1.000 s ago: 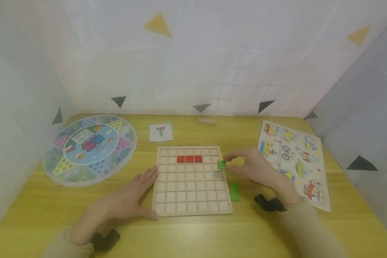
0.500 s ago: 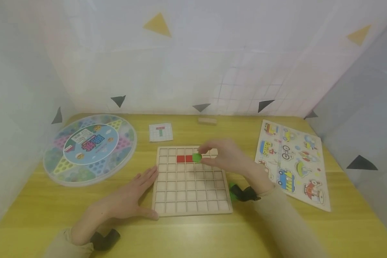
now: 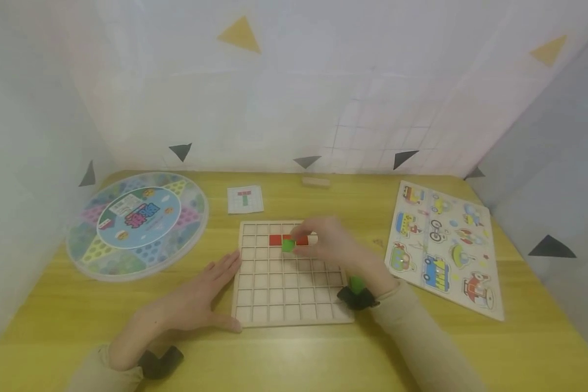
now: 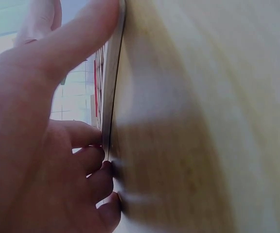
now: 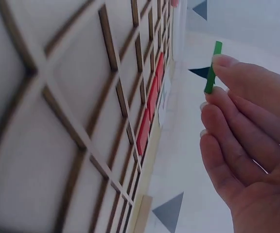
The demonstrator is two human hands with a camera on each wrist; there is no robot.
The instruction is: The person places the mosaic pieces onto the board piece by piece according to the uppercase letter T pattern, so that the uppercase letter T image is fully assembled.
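Note:
A wooden grid board (image 3: 284,296) lies on the table, with red square tiles (image 3: 275,240) in a row in its second row from the back. My left hand (image 3: 191,296) rests along the board's left side, fingers extended and thumb at the near corner. Between thumb and index finger my right hand (image 3: 330,242) pinches a small green square tile (image 3: 288,245). In the right wrist view the green tile (image 5: 214,68) is held clear of the grid, edge-on, near the red tiles (image 5: 153,99). More green (image 3: 356,284) shows beside the board, partly hidden by the right wrist strap.
A round Chinese checkers board (image 3: 138,226) lies at the left. Behind the grid are a pattern card (image 3: 245,200) with a red and green T and a small wooden block (image 3: 316,182). A vehicle picture puzzle board (image 3: 443,250) lies at the right. Walls enclose the table.
My right hand has carried the green tile leftward from the board's right edge to just in front of the middle red tile. The left hand stays in place.

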